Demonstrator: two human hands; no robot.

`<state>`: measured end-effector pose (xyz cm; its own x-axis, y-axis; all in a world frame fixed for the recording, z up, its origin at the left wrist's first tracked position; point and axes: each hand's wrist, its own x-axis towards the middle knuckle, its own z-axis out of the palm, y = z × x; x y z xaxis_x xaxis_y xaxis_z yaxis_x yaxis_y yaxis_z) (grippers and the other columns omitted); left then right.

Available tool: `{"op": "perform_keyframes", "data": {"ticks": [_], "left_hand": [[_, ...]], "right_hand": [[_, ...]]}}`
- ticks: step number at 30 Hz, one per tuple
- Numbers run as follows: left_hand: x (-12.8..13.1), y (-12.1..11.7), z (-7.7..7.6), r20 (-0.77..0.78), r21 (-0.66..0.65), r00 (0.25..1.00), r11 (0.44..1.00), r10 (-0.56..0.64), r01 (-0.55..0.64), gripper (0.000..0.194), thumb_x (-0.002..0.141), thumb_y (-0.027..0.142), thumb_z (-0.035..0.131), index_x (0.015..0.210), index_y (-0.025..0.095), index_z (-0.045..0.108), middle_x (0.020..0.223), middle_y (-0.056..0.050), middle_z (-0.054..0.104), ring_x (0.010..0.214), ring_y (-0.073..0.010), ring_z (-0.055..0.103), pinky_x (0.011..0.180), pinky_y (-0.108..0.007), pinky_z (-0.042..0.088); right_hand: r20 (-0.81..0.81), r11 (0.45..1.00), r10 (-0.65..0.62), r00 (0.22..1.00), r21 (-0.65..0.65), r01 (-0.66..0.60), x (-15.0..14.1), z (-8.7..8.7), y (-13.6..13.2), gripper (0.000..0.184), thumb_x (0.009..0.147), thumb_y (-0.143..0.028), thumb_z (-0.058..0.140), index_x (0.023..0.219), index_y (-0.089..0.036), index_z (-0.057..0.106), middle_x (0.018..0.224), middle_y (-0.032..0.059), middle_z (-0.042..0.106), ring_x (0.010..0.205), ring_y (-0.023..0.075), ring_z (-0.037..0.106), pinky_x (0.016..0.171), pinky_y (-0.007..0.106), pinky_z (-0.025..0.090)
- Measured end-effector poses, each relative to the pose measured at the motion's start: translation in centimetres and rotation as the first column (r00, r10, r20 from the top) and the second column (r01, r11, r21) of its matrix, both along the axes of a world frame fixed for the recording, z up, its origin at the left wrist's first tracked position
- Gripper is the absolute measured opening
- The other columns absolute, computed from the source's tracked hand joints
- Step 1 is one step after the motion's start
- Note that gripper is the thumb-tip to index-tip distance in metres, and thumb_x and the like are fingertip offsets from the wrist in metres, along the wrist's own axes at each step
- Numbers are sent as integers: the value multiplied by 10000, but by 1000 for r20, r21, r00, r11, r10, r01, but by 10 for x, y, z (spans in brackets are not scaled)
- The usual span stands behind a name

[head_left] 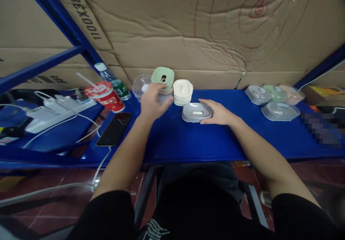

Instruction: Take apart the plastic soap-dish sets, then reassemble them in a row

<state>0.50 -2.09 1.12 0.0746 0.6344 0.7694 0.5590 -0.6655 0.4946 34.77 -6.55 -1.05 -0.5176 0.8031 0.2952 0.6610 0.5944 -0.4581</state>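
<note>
A shallow grey dish (197, 110), like a soap dish, lies on the blue table with a small pale raised piece in its middle. My right hand (218, 113) is closed on its right end, thumb in front and fingers behind. My left hand (154, 102), slightly blurred, has thumb and fingers apart. It hovers over or touches the front of a stack of dishes, topped by a green dish (162, 74) with an oval slot; contact is unclear. Cream dishes (183, 87) are stacked just right of it. Clear plastic covers (141, 84) stand on its left, partly behind my hand.
Covered grey (258, 94), green (275, 92) and pink (292, 94) dishes stand at right, with another covered dish (280, 111) in front. At left are a phone (113, 129), red cup (107, 96), bottle (115, 83) and power strip (60, 112) with cables. Cardboard (161, 28) backs the table.
</note>
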Motion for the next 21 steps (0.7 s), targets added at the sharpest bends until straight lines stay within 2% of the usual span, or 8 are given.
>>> {"op": "perform_keyframes", "data": {"ticks": [1,2,3,5,9,15,18,21], "left_hand": [[13,-10,-2,-217,-16,968,992,-124,123,615,843,655,815,1257,213,707,1298,-109,708,1209,-313,693,956,-417,589],[23,-19,-6,-374,-56,904,978,-206,200,667,833,670,816,1322,232,694,1384,-115,685,1198,-312,707,899,-391,601],[32,-25,-10,-474,-101,841,964,-262,244,705,845,674,802,1384,240,670,1443,-121,661,1169,-303,724,837,-363,605],[43,-32,-18,-563,-167,764,949,-315,268,770,877,670,764,1486,224,608,1498,-141,630,1160,-296,736,793,-338,607],[46,-31,-25,-602,-230,725,942,-336,245,787,873,619,764,1529,227,577,1512,-143,622,1153,-296,749,832,-345,623],[44,-34,-21,-614,-252,705,934,-356,252,903,760,550,881,1532,212,558,1564,-162,580,1201,-339,739,849,-386,642],[43,-32,-20,-545,-233,751,928,-373,292,681,812,505,863,1390,225,636,1538,-142,604,1159,-292,751,836,-358,636],[39,-28,-19,-433,-191,813,921,-389,338,437,877,400,815,1239,210,662,1487,-140,638,874,-177,752,754,-333,624]], "right_hand": [[-7,1000,2,1000,0,-2,0,1,0,1130,705,-746,889,1639,-267,472,1600,161,587,1450,444,575,1197,660,476],[-17,1000,4,1000,2,-4,0,1,0,1122,705,-744,889,1634,-268,478,1600,160,588,1445,442,582,1196,654,480],[-30,1000,8,1000,7,-8,0,1,0,1113,704,-742,890,1627,-270,487,1599,157,590,1439,439,588,1193,650,485],[-61,1000,15,998,20,-14,-1,0,0,1085,700,-739,890,1604,-274,513,1588,152,603,1420,430,607,1184,647,494],[-127,1000,12,992,22,-9,-5,-2,-1,1002,691,-745,883,1525,-274,591,1515,146,663,1350,413,662,1137,634,531],[-210,1000,-22,977,-19,19,-9,0,-3,848,723,-740,855,1376,-228,681,1338,140,767,1169,365,757,1019,565,605],[-252,1000,-29,967,5,31,-11,0,-4,835,721,-761,848,1359,-244,695,1364,141,760,1218,372,742,1059,577,584],[-354,997,-39,934,52,61,-13,-2,-3,791,759,-779,812,1345,-261,700,1433,146,726,1319,372,694,1134,589,535]]}}
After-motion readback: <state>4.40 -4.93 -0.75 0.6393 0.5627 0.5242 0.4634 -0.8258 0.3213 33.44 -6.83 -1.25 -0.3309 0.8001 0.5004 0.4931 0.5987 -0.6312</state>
